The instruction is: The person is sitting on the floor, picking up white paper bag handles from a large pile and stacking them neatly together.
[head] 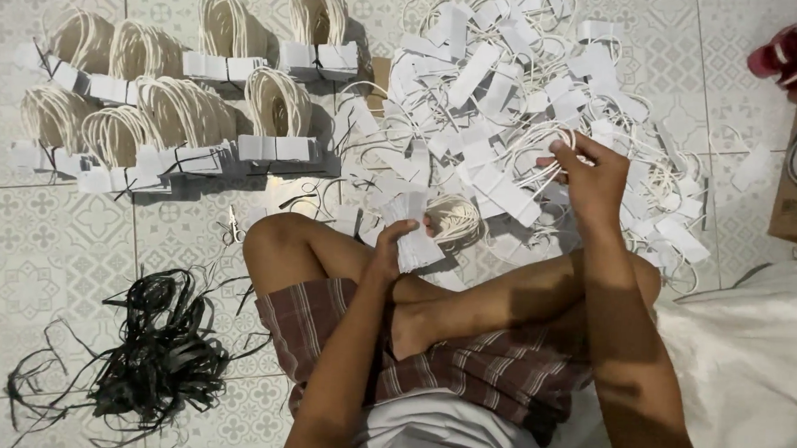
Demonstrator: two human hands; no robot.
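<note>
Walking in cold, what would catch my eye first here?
Probably the big loose heap of white paper tags with strings on the tiled floor, top centre. The right hand lifts one from it, the left hand holds a stack of tags. Tied bundles line the upper left; a black strap tangle lies lower left.

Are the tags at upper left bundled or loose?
Bundled. The tied bundles sit in rows, strings looped together, cards stacked and banded, unlike the loose heap that the right hand reaches into.

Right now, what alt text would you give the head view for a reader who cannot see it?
A person sits cross-legged on a tiled floor, the left hand holding a stack of white tags while the right hand pulls one from a loose pile of stringed tags. Tied bundles and black strapping lie to the left.
</note>
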